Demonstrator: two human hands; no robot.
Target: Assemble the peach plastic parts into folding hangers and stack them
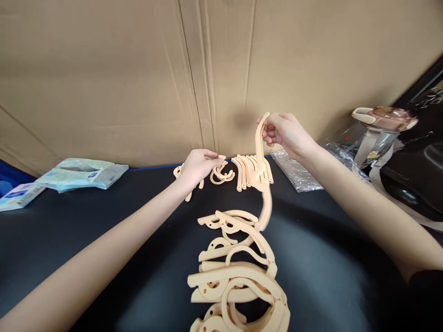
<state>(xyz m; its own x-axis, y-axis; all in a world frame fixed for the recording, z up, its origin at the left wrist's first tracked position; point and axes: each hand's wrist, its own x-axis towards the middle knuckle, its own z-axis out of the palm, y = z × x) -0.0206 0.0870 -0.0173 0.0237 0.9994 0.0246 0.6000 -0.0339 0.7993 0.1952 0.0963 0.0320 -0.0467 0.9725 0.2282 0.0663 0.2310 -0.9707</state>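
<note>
Hanger pile nearest; R grip pinching unfolded hanger; L grip @ hooks, hold unclear.

Pack, perhaps tissues, left; strapped bottle right.

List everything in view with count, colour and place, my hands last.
Folding hangers: several, overlapping; beige; front centre
Raised hanger piece: one; beige; in the right hand
Hanger arms: several; beige; row at the back
Hooks: a few; beige; beside the left hand
Soft packaging: count unclear; pale blue-green; left
Clear plastic wrap: count unclear; colourless; back right
Bottle: one; brown lid, pale strap; far right
Cardboard: count unclear; brown; behind
Table: one; black; beneath
Left hand: one; bare; back centre
Right hand: one; bare; raised, right of centre
</note>
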